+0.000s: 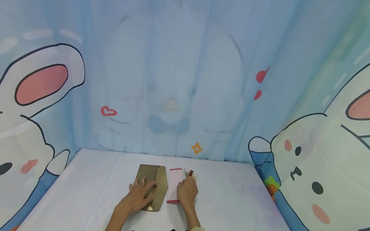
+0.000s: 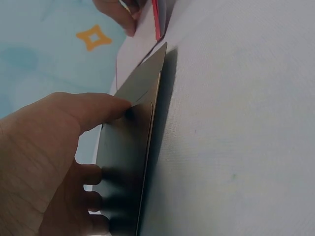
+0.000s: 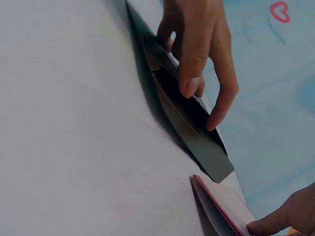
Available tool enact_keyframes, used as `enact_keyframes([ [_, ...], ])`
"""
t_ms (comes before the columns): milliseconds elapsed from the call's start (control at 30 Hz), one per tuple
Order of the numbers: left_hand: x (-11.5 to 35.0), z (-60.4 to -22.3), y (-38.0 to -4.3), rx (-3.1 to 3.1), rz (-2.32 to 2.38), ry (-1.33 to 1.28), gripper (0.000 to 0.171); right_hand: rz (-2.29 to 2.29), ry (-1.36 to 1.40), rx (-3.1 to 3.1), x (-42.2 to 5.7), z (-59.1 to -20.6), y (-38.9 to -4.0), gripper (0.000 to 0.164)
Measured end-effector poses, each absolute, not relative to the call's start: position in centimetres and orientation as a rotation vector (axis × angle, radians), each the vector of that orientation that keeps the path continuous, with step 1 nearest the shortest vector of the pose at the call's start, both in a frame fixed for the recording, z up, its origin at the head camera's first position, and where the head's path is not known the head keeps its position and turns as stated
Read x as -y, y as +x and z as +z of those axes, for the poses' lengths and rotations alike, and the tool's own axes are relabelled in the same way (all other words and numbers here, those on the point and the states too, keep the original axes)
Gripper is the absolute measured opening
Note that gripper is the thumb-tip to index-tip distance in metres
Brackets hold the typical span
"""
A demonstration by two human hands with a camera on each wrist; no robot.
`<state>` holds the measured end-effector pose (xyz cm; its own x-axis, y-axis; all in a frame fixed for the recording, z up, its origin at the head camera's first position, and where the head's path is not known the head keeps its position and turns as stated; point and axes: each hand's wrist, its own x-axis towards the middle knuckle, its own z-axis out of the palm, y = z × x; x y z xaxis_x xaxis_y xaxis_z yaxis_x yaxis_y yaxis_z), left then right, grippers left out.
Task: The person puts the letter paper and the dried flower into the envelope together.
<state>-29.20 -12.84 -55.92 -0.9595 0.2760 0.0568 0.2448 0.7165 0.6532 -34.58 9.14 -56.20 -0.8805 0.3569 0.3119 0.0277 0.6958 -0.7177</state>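
A golden-brown envelope [image 1: 156, 184] lies on the white table [image 1: 231, 199], its flap open toward the right. My left hand [image 1: 141, 194] rests flat on it, thumb pressing at the flap fold [image 2: 125, 105], fingers [image 3: 194, 59] spread over the envelope [image 3: 197, 132]. Just right of it lies a white card with red ends [image 1: 175, 186]. My right hand [image 1: 187, 191] holds the card's right edge with curled fingers. In the right wrist view the card [image 3: 221, 209] is slightly lifted off the cloth, with a fingertip [image 3: 275, 223] on it.
A small red and straw-coloured object [image 1: 191, 173] lies just beyond my right hand. Blue cartoon-rabbit curtains [image 1: 173, 96] close in the table at the back and on both sides. Bare tablecloth stretches left and right of the hands.
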Motion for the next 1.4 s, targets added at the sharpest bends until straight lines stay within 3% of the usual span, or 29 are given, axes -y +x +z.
enact_keyframes([
  [700, 13.1, -56.2, -29.4, -2.880, 1.103, 0.453, 0.055, 1.793, -0.507, 2.284, -9.6, -54.2, -34.5, 0.005],
  [1400, 13.2, -56.6, -30.0, -2.849, 1.115, 0.447, 0.054, 1.750, -0.369, 2.340, -6.4, -56.8, -34.8, 0.008],
])
